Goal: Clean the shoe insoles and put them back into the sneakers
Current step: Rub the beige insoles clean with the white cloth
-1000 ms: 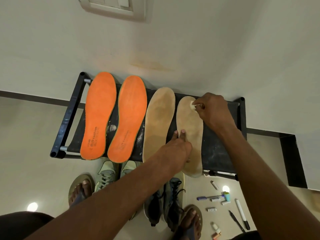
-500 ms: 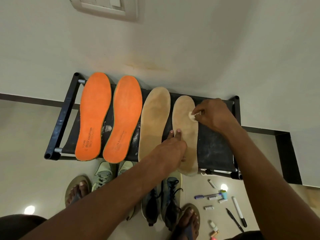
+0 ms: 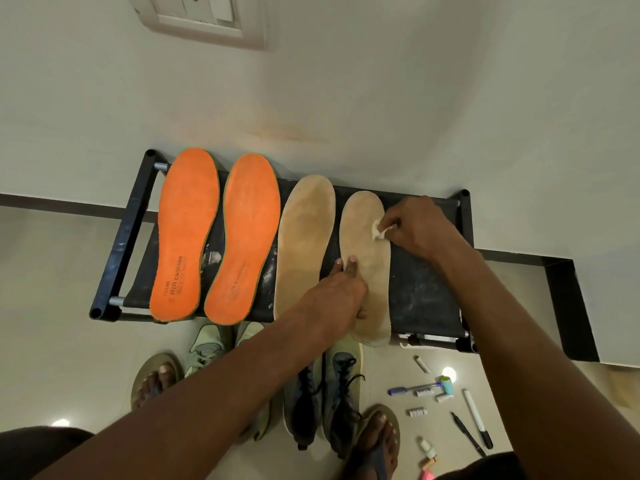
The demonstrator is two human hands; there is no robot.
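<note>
Pale wall fills the upper half of the view, with a switch plate (image 3: 204, 15) at 12 o'clock and a dark skirting line where it meets the tiled floor. Against that wall stands a low black rack (image 3: 426, 292) with a cloth shelf, its near rail at the edge of the floor space where the person stands.

Four insoles lie side by side on the shelf, heels overhanging the near rail. From 9 o'clock inward: two orange insoles (image 3: 187, 233) (image 3: 246, 240), close together, then a tan insole (image 3: 304, 244), then the right tan insole (image 3: 367, 251), with bare dusty cloth to its 3 o'clock side up to the rack's end post.

The left hand (image 3: 337, 296) presses on the right tan insole near its middle, fingers straight and close together, fingertips at the insole's left edge. The right hand (image 3: 415, 226) pinches a small white wad (image 3: 377, 232) between curled fingers and thumb, touching it to the toe part of that insole near its right edge.

Below the rack, at 6 o'clock, pale green sneakers (image 3: 207, 344) and dark sneakers (image 3: 325, 393) stand on the floor between sandalled feet. At 4 o'clock, pens and small bottles (image 3: 446, 393) are scattered over the tiles.
</note>
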